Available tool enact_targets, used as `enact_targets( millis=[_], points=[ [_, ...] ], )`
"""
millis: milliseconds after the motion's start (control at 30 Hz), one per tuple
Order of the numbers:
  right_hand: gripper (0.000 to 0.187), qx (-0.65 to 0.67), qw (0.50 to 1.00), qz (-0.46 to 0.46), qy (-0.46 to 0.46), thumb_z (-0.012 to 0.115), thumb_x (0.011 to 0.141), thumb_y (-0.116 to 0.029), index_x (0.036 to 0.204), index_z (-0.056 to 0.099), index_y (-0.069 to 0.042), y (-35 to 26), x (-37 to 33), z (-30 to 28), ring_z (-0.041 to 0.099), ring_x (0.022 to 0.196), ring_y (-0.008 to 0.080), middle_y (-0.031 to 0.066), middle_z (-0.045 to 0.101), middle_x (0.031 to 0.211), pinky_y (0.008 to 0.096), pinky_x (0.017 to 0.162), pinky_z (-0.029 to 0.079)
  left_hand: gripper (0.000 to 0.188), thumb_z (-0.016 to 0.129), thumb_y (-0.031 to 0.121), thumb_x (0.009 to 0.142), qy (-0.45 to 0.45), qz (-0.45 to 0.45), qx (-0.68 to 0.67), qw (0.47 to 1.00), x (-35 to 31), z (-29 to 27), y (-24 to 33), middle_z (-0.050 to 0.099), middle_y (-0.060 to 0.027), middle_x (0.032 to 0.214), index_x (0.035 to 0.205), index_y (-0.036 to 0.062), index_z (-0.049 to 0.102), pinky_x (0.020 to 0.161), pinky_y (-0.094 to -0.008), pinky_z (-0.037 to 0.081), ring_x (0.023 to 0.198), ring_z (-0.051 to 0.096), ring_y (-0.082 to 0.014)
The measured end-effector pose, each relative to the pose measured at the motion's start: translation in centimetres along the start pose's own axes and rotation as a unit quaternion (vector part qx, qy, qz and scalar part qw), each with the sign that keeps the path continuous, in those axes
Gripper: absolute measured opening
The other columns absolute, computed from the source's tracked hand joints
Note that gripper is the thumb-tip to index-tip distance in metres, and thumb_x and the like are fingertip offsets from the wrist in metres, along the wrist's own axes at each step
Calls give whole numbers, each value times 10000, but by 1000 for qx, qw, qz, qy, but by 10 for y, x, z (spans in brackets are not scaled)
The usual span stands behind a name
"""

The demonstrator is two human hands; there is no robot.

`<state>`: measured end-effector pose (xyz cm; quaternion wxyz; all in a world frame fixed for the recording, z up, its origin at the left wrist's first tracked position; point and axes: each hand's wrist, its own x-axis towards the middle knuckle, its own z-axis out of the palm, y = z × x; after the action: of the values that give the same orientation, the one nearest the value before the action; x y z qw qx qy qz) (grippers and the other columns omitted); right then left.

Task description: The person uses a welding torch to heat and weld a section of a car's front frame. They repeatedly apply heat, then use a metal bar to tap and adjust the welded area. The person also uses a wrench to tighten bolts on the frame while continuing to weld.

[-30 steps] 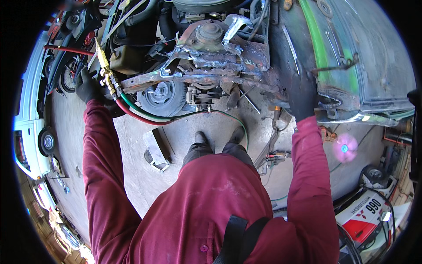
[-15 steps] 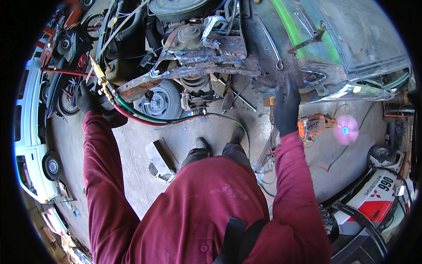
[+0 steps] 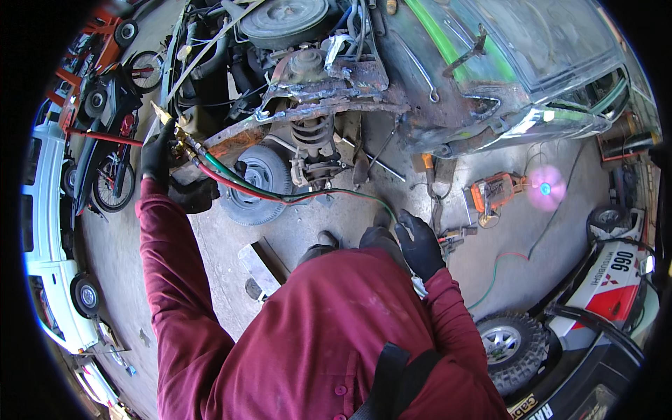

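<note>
My left hand (image 3: 158,152), in a black glove, is closed round a brass gas torch (image 3: 183,136) beside the vehicle's engine bay. The torch tip points up and away from me. A red hose (image 3: 234,183) and a green hose (image 3: 225,173) run from its back end, sagging toward the right. In front of my right hip, my gloved right hand (image 3: 422,246) has its fingers apart and holds nothing. The green hose passes close to its fingertips. Ahead stands the rusty inner fender (image 3: 308,73) with a coil spring (image 3: 312,133) below.
A grey wheel (image 3: 257,183) lies under the engine bay. On the floor to the right are an orange-handled tool (image 3: 428,168), an orange machine (image 3: 492,190) and a spinning pink fan (image 3: 546,188). A wrench (image 3: 420,68) rests on the green body panel. Motorcycles and a white van (image 3: 52,231) stand left.
My right hand has drawn back from the body panel toward my hip. My left hand has moved slightly right onto the torch and now grips it. The view has shifted a little.
</note>
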<state>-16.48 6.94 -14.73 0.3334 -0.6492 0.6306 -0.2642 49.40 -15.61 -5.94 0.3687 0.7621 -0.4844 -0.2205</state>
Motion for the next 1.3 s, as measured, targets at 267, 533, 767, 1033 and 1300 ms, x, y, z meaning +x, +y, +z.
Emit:
enact_targets(
  millis=[267,533,767,1033,1300],
  points=[
    [443,32,999,-31,-8,713,1050,-238,1413,682,14,-37,-13,12,746,1115,423,239,764,1266,489,985,586,393,702,200,1063,-215,24,110,970,86,-19,-64,716,-51,932,1456,212,715,670,-335,566,760,689,-185],
    [463,-23,996,-72,-38,708,1058,-306,1410,696,-6,-28,-4,-30,704,1221,393,217,757,1310,478,1093,516,304,711,214,1020,-110,45,15,993,31,-29,-14,647,-68,867,1301,105,750,625,-355,566,701,662,-193],
    [454,121,988,-17,-95,677,1073,-190,1470,629,25,-46,10,-81,718,1209,330,210,733,1329,424,1072,541,382,667,70,1030,32,289,57,955,-124,-3,74,738,-138,1154,1412,60,675,705,-360,601,884,759,-234],
    [772,109,937,-299,-146,799,1004,-266,1631,455,24,-90,63,-89,679,1232,403,260,688,1364,497,1056,536,229,742,245,1071,75,-67,-284,953,-329,165,212,599,0,730,1127,33,673,478,-246,422,523,547,-74],
    [712,51,916,-310,-251,756,1039,-266,1644,461,-35,-121,81,-77,742,1070,375,195,716,1234,475,917,600,255,661,227,1099,147,-218,-362,894,-386,219,259,581,-18,753,1149,-21,633,470,-260,424,556,534,-88]
  ],
)
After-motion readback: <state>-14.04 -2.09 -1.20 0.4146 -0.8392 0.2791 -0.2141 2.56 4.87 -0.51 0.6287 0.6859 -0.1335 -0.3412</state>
